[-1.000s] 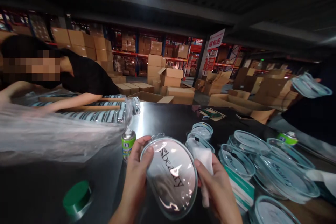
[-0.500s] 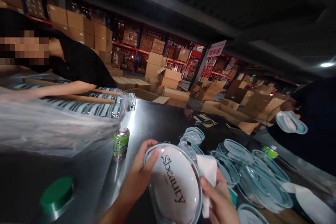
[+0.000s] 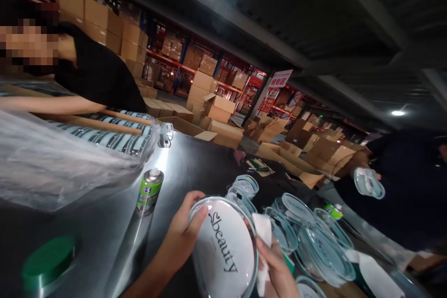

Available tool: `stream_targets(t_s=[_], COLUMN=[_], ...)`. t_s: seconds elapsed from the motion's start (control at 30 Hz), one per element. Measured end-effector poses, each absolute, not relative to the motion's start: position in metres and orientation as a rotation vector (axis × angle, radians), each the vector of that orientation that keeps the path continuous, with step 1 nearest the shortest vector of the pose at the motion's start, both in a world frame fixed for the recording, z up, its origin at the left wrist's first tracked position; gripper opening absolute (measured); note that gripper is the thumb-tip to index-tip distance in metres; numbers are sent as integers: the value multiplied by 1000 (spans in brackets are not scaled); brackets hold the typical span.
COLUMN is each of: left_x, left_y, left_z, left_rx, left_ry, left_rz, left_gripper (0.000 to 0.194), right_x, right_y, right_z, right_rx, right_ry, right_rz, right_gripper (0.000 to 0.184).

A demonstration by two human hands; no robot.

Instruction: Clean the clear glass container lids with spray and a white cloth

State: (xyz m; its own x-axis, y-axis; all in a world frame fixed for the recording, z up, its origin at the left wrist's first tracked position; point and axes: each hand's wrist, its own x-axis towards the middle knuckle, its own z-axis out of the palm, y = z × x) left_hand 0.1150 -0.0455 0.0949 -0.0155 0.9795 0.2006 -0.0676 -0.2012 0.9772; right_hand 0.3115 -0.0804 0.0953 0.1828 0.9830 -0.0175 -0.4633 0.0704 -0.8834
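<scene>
An oval clear-rimmed case point(image 3: 223, 251) with a white face and the dark word "beauty" is held up in front of me, tilted. My left hand point(image 3: 185, 228) grips its upper left edge, thumb on the face. At its right edge my right hand point(image 3: 277, 265) pinches a white cloth point(image 3: 262, 237) against the rim. A green and silver spray can point(image 3: 150, 191) stands on the dark metal table left of my hands. Several similar clear cases point(image 3: 324, 247) are piled just right of my right hand.
A green-topped round container point(image 3: 49, 260) sits front left. Plastic sheeting point(image 3: 70, 163) covers part of a box of packed cases point(image 3: 118, 137), where a co-worker point(image 3: 98, 65) leans in. Another person point(image 3: 394, 186) holds a case at right. Cardboard boxes point(image 3: 220, 107) stand behind the table.
The view has turned a little right, so most things sit further left. Both hands keep hold of the case, and the cloth stays at its right rim.
</scene>
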Motion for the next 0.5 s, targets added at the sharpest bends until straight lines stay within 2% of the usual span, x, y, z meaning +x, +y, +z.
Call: stream_targets(t_s=[0.27,0.5], left_x=[109,101], left_y=[-43,-39], left_z=[86,86], left_rx=[1391,1557], left_ry=[1156,1059], left_rz=[1533,1322], left_gripper=[32,25], right_x=[311,315], right_y=[-62,-88], right_z=[84,99], right_rx=[-935,-1019], right_ry=[-771,-880], right_rz=[1358,1296], right_gripper=[44,45])
